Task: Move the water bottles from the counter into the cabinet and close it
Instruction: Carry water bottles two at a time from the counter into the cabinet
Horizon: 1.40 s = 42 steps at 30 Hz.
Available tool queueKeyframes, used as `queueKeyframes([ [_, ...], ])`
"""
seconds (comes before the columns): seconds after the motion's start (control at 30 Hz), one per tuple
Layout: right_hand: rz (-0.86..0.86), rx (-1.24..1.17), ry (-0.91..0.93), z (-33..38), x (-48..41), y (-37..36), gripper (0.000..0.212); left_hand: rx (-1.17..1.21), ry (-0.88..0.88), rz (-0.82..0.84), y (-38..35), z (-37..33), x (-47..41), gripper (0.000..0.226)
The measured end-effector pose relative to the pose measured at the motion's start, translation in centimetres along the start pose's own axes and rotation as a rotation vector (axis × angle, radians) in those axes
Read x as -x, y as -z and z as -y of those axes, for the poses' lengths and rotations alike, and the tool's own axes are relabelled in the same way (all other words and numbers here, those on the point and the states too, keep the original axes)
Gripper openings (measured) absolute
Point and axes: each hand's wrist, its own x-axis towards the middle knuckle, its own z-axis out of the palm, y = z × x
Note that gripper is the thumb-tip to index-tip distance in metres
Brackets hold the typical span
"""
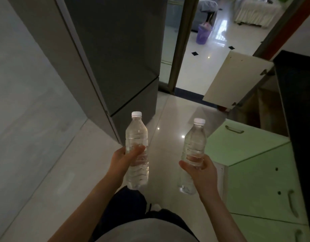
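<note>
I hold two clear plastic water bottles with white caps upright over the floor. My left hand [123, 158] grips the left bottle [137, 137] around its middle. My right hand [201, 170] grips the right bottle [194, 142] at its lower half. To the right stands the cabinet [266, 105] with two doors swung open: a far cream door [233, 79] and a near pale green door [238, 142] with a handle. Its inside is dark and I cannot make out what it holds. The dark counter top [297, 102] runs along the right edge.
A tall grey fridge [115, 58] stands on the left, close to the left bottle. Glossy floor tiles [170, 123] lie between fridge and cabinet. Beyond a doorway are a purple bin [202, 34] and furniture. Closed green doors [266, 189] with handles lie at lower right.
</note>
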Motion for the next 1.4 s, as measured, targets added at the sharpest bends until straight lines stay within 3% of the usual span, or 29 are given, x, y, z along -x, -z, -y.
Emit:
queueKeyframes([
  [0.13, -0.023, 0.029, -0.043, -0.1, -6.1, -1.0, 0.037, -0.012, 0.034, -0.013, -2.7, -1.7, -6.1, 0.038],
  [0.33, -0.130, -0.013, -0.095, 1.8, -16.7, -2.9, 0.032, -0.049, 0.064, 0.068, -7.2, -7.4, -18.8, 0.021],
  [0.53, -0.280, -0.100, -0.119, 7.4, -27.5, -3.8, 0.035, -0.114, 0.024, 0.222, -12.6, -16.6, -31.5, 0.035],
  [0.67, -0.375, -0.132, -0.129, 9.9, -33.0, -3.2, 0.033, -0.135, 0.037, 0.302, -16.8, -21.4, -38.0, 0.029],
  [0.8, -0.437, -0.159, -0.155, 11.0, -38.1, -1.6, 0.030, -0.167, 0.051, 0.379, -21.7, -24.2, -42.9, 0.041],
  [1.13, -0.487, -0.212, -0.223, 11.8, -54.7, 6.7, 0.039, -0.260, 0.000, 0.437, -37.5, -30.6, -52.0, 0.013],
  [1.4, -0.587, -0.213, -0.237, 13.4, -64.7, 14.2, 0.040, -0.313, -0.012, 0.538, -49.8, -36.2, -57.9, 0.013],
])
